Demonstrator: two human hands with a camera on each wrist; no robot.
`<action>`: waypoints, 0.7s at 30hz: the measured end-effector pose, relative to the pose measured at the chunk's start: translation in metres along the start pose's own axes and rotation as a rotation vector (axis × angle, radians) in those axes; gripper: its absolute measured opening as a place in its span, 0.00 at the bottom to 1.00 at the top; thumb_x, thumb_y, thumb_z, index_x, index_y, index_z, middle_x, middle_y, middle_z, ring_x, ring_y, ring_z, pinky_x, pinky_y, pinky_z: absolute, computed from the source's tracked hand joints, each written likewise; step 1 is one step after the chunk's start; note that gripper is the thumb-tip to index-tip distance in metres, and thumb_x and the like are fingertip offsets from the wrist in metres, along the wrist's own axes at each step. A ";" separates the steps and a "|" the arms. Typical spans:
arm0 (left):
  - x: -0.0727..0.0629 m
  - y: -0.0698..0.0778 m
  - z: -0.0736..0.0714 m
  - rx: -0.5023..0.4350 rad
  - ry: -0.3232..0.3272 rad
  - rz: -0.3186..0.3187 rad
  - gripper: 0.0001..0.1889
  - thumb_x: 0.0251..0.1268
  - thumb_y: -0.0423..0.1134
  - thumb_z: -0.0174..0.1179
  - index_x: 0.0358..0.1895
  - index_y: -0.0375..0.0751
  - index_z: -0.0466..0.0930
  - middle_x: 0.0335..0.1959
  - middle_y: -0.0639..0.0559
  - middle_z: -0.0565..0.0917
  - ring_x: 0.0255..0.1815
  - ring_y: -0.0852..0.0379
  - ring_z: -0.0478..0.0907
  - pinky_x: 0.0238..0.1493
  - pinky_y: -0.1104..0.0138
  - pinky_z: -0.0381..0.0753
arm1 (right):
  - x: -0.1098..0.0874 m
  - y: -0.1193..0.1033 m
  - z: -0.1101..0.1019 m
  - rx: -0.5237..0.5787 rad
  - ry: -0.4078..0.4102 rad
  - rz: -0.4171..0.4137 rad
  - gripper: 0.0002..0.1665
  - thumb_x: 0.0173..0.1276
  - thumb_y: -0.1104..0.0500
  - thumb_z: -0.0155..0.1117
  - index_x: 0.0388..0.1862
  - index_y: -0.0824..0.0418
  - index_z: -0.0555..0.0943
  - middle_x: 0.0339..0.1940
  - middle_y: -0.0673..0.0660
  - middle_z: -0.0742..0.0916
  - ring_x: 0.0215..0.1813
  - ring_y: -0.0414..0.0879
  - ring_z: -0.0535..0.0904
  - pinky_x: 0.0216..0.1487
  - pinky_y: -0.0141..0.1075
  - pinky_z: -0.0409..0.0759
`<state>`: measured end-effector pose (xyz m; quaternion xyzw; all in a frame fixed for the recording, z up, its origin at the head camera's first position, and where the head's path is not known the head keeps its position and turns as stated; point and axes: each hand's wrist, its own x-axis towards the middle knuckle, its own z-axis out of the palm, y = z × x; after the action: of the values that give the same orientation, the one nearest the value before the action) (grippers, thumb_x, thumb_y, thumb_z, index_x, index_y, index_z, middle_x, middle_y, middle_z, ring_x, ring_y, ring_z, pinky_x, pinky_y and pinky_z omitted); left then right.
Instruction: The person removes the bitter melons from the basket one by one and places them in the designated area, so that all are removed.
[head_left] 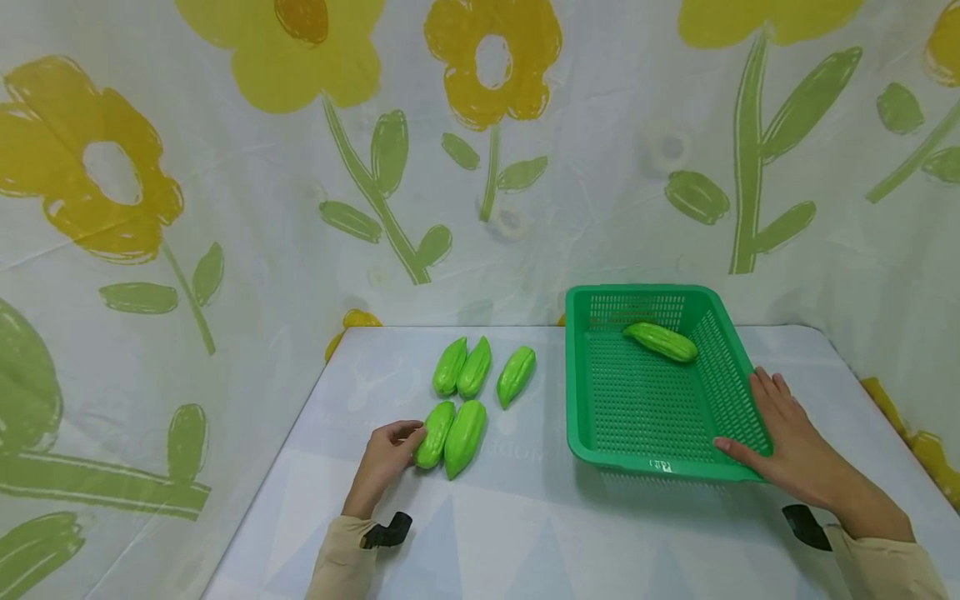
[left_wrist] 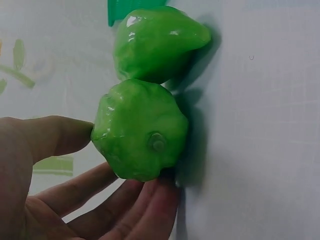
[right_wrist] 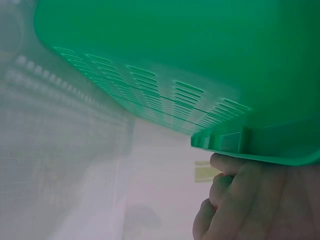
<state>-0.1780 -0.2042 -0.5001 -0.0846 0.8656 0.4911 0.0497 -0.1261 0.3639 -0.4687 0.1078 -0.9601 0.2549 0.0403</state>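
Note:
In the head view my left hand [head_left: 386, 458] is at the leftmost front gourd [head_left: 434, 435], a glossy light-green ridged one lying on the table. The left wrist view shows my thumb against one side of this gourd [left_wrist: 140, 130] and the other fingers curled against its lower side. Another gourd [head_left: 465, 439] lies right beside it. My right hand [head_left: 798, 442] rests on the right rim of a green plastic basket [head_left: 581, 383], fingers extended along the rim and thumb over the near corner. Inside the basket lies one gourd [head_left: 663, 342].
Behind the front pair lie two gourds close together, a left one [head_left: 449, 367] and a right one [head_left: 474, 368]. A single gourd [head_left: 516, 377] lies between them and the basket. A flower-print curtain [head_left: 600, 208] hangs behind the pale table [head_left: 510, 533].

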 end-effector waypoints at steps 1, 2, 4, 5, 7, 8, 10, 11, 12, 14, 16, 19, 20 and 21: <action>-0.001 0.001 -0.001 0.026 0.005 0.017 0.20 0.74 0.45 0.62 0.61 0.36 0.84 0.55 0.38 0.86 0.50 0.49 0.86 0.45 0.61 0.88 | 0.000 0.000 0.000 0.001 0.000 0.000 0.65 0.74 0.42 0.62 0.84 0.70 0.31 0.85 0.73 0.37 0.85 0.64 0.20 0.82 0.54 0.13; -0.001 0.001 -0.001 0.048 0.012 0.030 0.20 0.74 0.45 0.62 0.61 0.36 0.84 0.55 0.38 0.86 0.52 0.47 0.86 0.48 0.59 0.87 | 0.000 0.000 0.000 0.002 -0.001 0.000 0.65 0.74 0.42 0.63 0.84 0.70 0.31 0.85 0.73 0.37 0.85 0.64 0.20 0.82 0.53 0.13; -0.001 0.002 -0.002 0.093 0.030 0.053 0.20 0.75 0.45 0.62 0.62 0.37 0.83 0.57 0.37 0.86 0.55 0.44 0.85 0.53 0.55 0.86 | 0.000 0.000 0.000 0.002 -0.003 0.000 0.65 0.74 0.42 0.63 0.84 0.70 0.31 0.85 0.73 0.37 0.85 0.64 0.20 0.82 0.54 0.13; -0.002 0.002 -0.003 0.111 0.040 0.062 0.20 0.75 0.45 0.62 0.62 0.37 0.83 0.57 0.38 0.86 0.56 0.43 0.85 0.55 0.53 0.86 | 0.000 0.000 0.000 0.003 -0.003 0.000 0.65 0.74 0.42 0.63 0.84 0.70 0.31 0.85 0.73 0.36 0.85 0.64 0.20 0.82 0.54 0.13; -0.001 0.001 -0.004 0.126 0.057 0.071 0.20 0.75 0.45 0.62 0.62 0.37 0.83 0.58 0.38 0.86 0.57 0.42 0.84 0.57 0.50 0.84 | 0.000 0.000 0.000 0.005 -0.006 0.000 0.65 0.74 0.42 0.63 0.84 0.70 0.31 0.85 0.73 0.36 0.85 0.63 0.20 0.82 0.54 0.13; -0.001 0.001 -0.005 0.129 0.066 0.071 0.20 0.75 0.44 0.62 0.62 0.37 0.83 0.59 0.38 0.86 0.58 0.42 0.84 0.58 0.50 0.84 | 0.000 0.000 0.000 0.003 -0.006 0.001 0.65 0.74 0.42 0.63 0.84 0.70 0.31 0.85 0.73 0.36 0.85 0.63 0.20 0.82 0.55 0.14; 0.000 0.002 -0.007 0.127 0.083 0.078 0.20 0.75 0.44 0.62 0.62 0.36 0.83 0.59 0.38 0.86 0.58 0.41 0.83 0.59 0.49 0.84 | 0.000 0.000 -0.001 0.003 -0.005 -0.002 0.65 0.74 0.42 0.63 0.84 0.70 0.31 0.85 0.73 0.36 0.85 0.63 0.20 0.82 0.56 0.15; 0.000 0.002 -0.008 0.126 0.091 0.083 0.20 0.75 0.44 0.62 0.62 0.36 0.83 0.60 0.38 0.86 0.58 0.41 0.84 0.59 0.49 0.84 | 0.000 0.000 -0.001 0.003 -0.003 -0.004 0.65 0.74 0.43 0.63 0.84 0.70 0.31 0.85 0.73 0.36 0.85 0.63 0.19 0.82 0.56 0.15; 0.001 0.003 -0.009 0.126 0.100 0.089 0.20 0.75 0.43 0.62 0.62 0.36 0.83 0.60 0.38 0.86 0.58 0.41 0.84 0.59 0.49 0.83 | 0.000 0.000 -0.001 0.003 -0.002 -0.007 0.65 0.74 0.43 0.63 0.84 0.71 0.32 0.85 0.73 0.36 0.85 0.63 0.19 0.82 0.57 0.15; 0.002 0.006 -0.010 0.112 0.115 0.099 0.19 0.75 0.43 0.62 0.62 0.36 0.83 0.60 0.38 0.86 0.58 0.41 0.83 0.60 0.49 0.83 | 0.000 0.000 -0.001 -0.001 0.000 -0.010 0.65 0.74 0.43 0.63 0.84 0.71 0.32 0.85 0.72 0.36 0.85 0.63 0.19 0.82 0.57 0.15; 0.004 0.010 -0.012 0.105 0.125 0.112 0.20 0.76 0.43 0.61 0.62 0.35 0.83 0.60 0.38 0.86 0.58 0.41 0.83 0.61 0.49 0.83 | 0.000 0.000 -0.001 -0.004 0.001 -0.011 0.65 0.74 0.43 0.63 0.84 0.71 0.32 0.85 0.72 0.36 0.85 0.63 0.19 0.82 0.57 0.15; 0.007 0.017 -0.015 0.084 0.131 0.132 0.20 0.76 0.43 0.61 0.62 0.35 0.82 0.61 0.38 0.85 0.59 0.40 0.83 0.62 0.48 0.82 | 0.000 0.001 -0.001 -0.015 -0.001 -0.009 0.65 0.74 0.42 0.63 0.84 0.71 0.32 0.85 0.72 0.36 0.85 0.63 0.19 0.82 0.57 0.15; 0.008 0.020 -0.016 0.079 0.130 0.140 0.20 0.76 0.43 0.61 0.63 0.35 0.82 0.61 0.38 0.85 0.60 0.40 0.82 0.63 0.48 0.82 | 0.000 0.001 -0.001 -0.019 -0.001 -0.009 0.65 0.74 0.42 0.63 0.84 0.71 0.32 0.85 0.72 0.36 0.85 0.63 0.19 0.82 0.57 0.15; 0.009 0.023 -0.016 0.075 0.130 0.149 0.20 0.77 0.43 0.61 0.63 0.35 0.82 0.61 0.38 0.85 0.60 0.40 0.82 0.63 0.48 0.82 | 0.000 0.001 0.000 -0.023 -0.001 -0.009 0.65 0.74 0.42 0.63 0.84 0.71 0.32 0.85 0.72 0.36 0.85 0.62 0.19 0.82 0.56 0.15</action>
<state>-0.1917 -0.2076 -0.4739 -0.0497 0.8886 0.4542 -0.0399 -0.1265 0.3650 -0.4688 0.1117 -0.9624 0.2438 0.0422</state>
